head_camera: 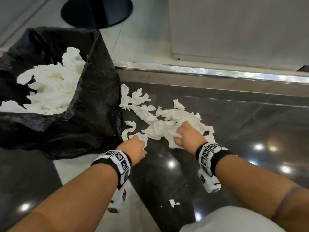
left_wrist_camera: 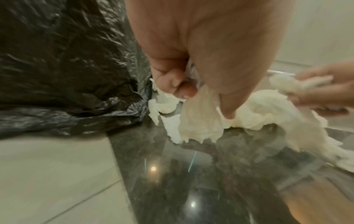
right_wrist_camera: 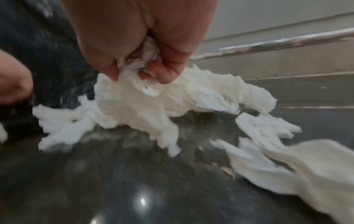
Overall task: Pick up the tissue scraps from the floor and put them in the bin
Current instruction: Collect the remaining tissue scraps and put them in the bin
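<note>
White tissue scraps [head_camera: 168, 118] lie strewn over the dark polished floor, right of the bin [head_camera: 93, 101]. The bin is lined with a black bag and holds a heap of white tissue [head_camera: 50, 87]. My left hand [head_camera: 136, 144] is down at the bin's foot, its fingers curled round a scrap [left_wrist_camera: 199, 121]. My right hand [head_camera: 185, 134] is in the middle of the pile, its fingers bunched on a wad of tissue [right_wrist_camera: 145, 97]. More scraps [right_wrist_camera: 268, 133] trail off to the right of that hand.
A tiny scrap [head_camera: 173, 203] lies near my knee. A metal threshold strip [head_camera: 217, 72] and a step run behind the pile. A black round base [head_camera: 97, 11] stands on the floor beyond the bin. Light floor tiles [head_camera: 70, 171] lie left of the dark ones.
</note>
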Demonstrator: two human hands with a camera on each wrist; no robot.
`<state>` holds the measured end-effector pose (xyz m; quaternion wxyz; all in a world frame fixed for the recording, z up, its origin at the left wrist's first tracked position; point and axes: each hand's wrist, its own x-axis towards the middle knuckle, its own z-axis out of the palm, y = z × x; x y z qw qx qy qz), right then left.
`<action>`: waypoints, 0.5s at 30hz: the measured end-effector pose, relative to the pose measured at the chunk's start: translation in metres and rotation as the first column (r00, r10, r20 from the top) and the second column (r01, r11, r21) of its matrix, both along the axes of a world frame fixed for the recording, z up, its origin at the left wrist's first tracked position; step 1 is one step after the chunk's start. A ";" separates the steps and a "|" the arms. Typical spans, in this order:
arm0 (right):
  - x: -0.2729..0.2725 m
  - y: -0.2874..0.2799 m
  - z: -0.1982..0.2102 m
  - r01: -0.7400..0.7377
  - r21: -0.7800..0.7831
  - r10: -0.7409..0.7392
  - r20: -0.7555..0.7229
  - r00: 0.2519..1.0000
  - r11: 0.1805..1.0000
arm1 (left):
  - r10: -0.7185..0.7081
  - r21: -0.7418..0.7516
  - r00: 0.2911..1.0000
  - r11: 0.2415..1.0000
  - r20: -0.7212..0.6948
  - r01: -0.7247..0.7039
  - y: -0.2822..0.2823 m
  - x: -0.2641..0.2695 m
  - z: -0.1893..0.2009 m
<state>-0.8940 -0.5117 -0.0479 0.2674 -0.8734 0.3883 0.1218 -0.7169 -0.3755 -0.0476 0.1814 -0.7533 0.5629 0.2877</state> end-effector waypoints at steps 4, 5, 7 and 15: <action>0.004 -0.002 0.014 0.254 0.075 -0.264 0.208 0.942 0.964 | 0.071 -0.125 0.995 0.989 -0.065 -0.079 -0.005 0.002 -0.023; 0.005 -0.003 0.017 0.264 0.093 -0.278 0.222 0.935 0.960 | 0.094 -0.116 0.992 0.988 -0.085 -0.103 -0.003 0.006 -0.034; 0.003 -0.005 0.027 0.260 0.094 -0.275 0.247 0.929 0.961 | 0.164 -0.038 0.978 0.985 -0.129 -0.170 0.007 0.010 -0.052; -0.037 0.038 0.058 0.272 0.235 -0.332 0.275 0.902 0.933 | 0.181 -0.135 0.980 0.972 -0.089 -0.192 0.023 0.018 -0.078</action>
